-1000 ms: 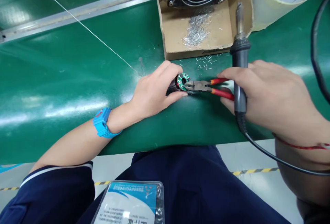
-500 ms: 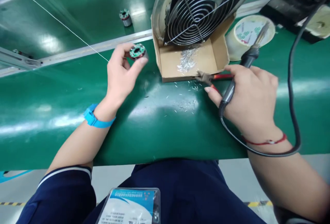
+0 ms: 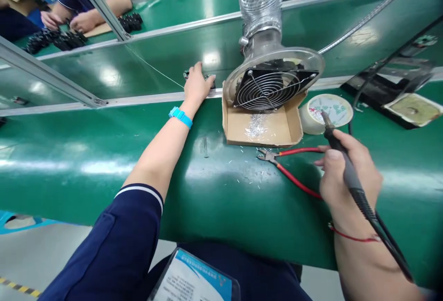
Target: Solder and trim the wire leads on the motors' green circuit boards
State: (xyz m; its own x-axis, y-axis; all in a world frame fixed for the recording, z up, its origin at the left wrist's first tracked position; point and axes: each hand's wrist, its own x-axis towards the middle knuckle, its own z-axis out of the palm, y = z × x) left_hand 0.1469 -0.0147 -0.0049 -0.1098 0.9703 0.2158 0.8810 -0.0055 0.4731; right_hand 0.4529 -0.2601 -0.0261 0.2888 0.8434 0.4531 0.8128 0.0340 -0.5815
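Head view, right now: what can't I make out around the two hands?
- Head view: small parts at the left hand, mostly covered by that hand; whether it grips one can't be told.
- Head view: ends of the pliers' handles; the right hand hides whether it holds them.
- Head view: badge, cut off by the bottom edge, small print unreadable.

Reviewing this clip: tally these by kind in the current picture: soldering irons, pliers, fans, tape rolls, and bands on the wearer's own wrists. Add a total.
Soldering iron: 1
Red-handled pliers: 1
Fan with wire guard: 1
Tape roll: 1
Wrist bands: 2 (blue band on the left, red bracelet on the right)
Total: 6
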